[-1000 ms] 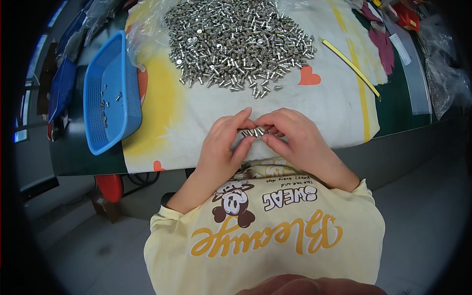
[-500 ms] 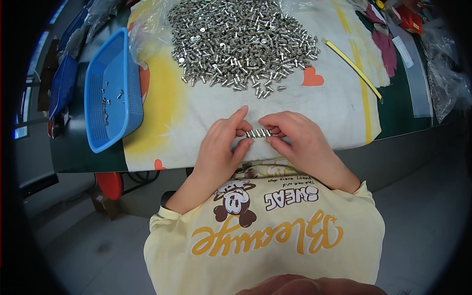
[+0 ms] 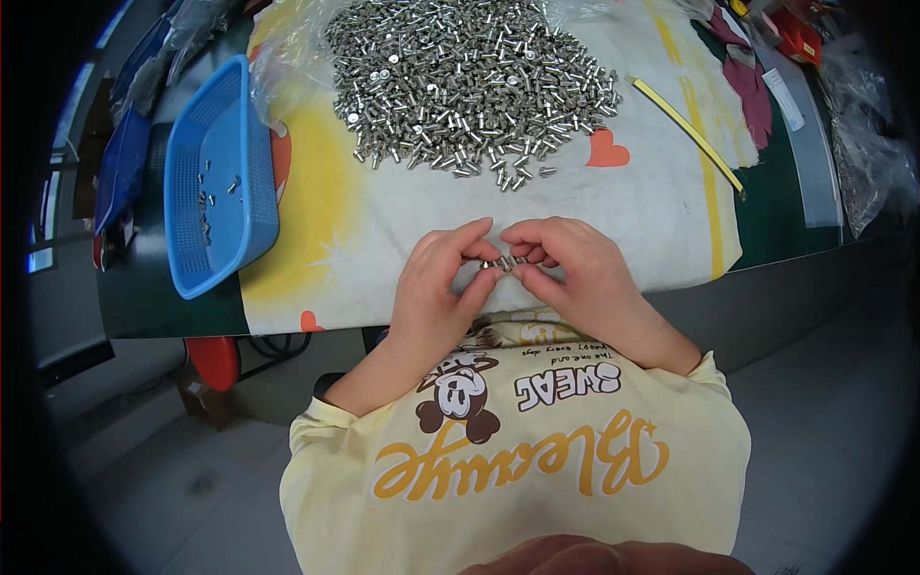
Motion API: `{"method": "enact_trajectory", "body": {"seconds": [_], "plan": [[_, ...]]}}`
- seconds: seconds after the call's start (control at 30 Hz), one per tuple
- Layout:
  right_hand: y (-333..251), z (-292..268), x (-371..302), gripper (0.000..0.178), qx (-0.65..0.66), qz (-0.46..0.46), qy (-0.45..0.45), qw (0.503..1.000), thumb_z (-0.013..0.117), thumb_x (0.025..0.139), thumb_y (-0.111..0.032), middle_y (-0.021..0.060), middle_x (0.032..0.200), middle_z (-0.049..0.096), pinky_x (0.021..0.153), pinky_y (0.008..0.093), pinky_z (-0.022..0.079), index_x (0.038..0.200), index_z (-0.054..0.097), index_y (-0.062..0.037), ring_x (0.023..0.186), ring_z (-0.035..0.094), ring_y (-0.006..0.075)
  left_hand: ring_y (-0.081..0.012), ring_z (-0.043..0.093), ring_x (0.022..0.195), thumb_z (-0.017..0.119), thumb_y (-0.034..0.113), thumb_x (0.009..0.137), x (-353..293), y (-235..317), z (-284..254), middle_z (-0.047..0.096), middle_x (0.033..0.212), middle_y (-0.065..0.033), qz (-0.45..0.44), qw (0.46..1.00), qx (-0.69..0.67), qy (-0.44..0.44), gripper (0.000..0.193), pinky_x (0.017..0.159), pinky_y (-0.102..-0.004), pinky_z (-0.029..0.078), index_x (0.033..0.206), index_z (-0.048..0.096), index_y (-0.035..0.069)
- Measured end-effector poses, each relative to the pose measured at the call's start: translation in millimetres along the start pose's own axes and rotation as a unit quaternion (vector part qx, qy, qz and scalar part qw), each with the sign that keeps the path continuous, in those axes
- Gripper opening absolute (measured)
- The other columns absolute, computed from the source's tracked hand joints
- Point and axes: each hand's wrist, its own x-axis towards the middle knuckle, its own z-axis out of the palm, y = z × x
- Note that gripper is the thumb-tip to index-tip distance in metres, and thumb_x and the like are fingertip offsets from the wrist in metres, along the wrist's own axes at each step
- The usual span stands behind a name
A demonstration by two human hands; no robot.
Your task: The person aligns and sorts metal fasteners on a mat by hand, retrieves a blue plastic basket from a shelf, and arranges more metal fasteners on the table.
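Several fasteners (image 3: pixel 507 263) (silvery) are held between left hand (image 3: pixel 439 272) and right hand (image 3: pixel 581 263).

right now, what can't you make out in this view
All in the head view:
- Held metal pieces: exact count and ends, covered by the fingers of the left hand and right hand.
- Metal pile: far side, cut off by the top edge; lower layers, buried under the upper pieces.
- Loose pieces in the blue basket: fine detail, too small.
- Clear plastic: outer end, lost in the dark lens rim.
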Motion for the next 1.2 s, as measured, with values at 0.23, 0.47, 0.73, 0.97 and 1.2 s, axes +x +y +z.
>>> {"method": "enact_trajectory", "body": {"seconds": [0.23,0.47,0.73,0.97,1.2], "plan": [[-0.4,0.4,-2.2,0.038,0.005,-0.008,0.001,1.0,0.069,0.076,-0.002,0.0061,0.092,0.065,0.074,0.0367,0.051,0.112,0.059,-0.0078,0.085,0.064,0.0238,-0.0161,0.062,0.088,0.072,-0.006,0.074,-2.2,-0.2,1.5,0.065,0.094,-0.0039,0.008,1.0,-0.02,-0.001,0.061,0.082,-0.0291,0.049,0.131,0.053,0.006],[-0.5,0.8,-2.3,0.038,-0.002,-0.019,0.004,1.0,0.07,0.076,-0.002,0.0064,0.092,0.065,0.073,0.0367,0.051,0.112,0.059,-0.0075,0.085,0.064,0.0238,-0.0159,0.061,0.091,0.072,-0.006,0.075,-0.9,3.0,-0.5,0.066,0.096,-0.0038,-0.005,1.0,-0.023,-0.014,0.066,0.083,-0.0291,0.048,0.135,0.05,0.006],[-2.3,0.0,-1.6,0.037,0.005,-0.012,-0.005,1.0,0.07,0.075,-0.003,0.0046,0.089,0.065,0.071,0.0369,0.05,0.11,0.06,-0.0079,0.08,0.062,0.0239,-0.0237,0.06,0.09,0.071,-0.005,0.075,1.5,4.7,0.4,0.067,0.096,-0.004,0.003,1.0,-0.016,-0.024,0.064,0.08,-0.0347,0.05,0.134,0.049,0.005],[0.2,2.0,-3.7,0.037,0.013,-0.019,0.006,1.0,0.072,0.074,-0.002,0.0032,0.087,0.065,0.071,0.0365,0.05,0.109,0.06,-0.0083,0.081,0.061,0.0236,-0.0268,0.058,0.088,0.071,-0.007,0.072,5.4,2.7,1.1,0.065,0.091,-0.0054,0.069,0.997,0.006,-0.019,0.062,0.079,-0.0373,0.047,0.13,0.052,0.005],[0.2,2.2,-4.3,0.034,0.019,-0.021,0.013,1.0,0.072,0.074,-0.002,0.0033,0.088,0.066,0.072,0.0363,0.049,0.106,0.061,-0.008,0.082,0.061,0.0239,-0.0243,0.059,0.089,0.072,-0.006,0.071,7.9,3.9,-1.7,0.068,0.091,-0.0042,0.068,0.997,0.024,-0.026,0.053,0.079,-0.0349,0.048,0.121,0.059,0.005]]}}
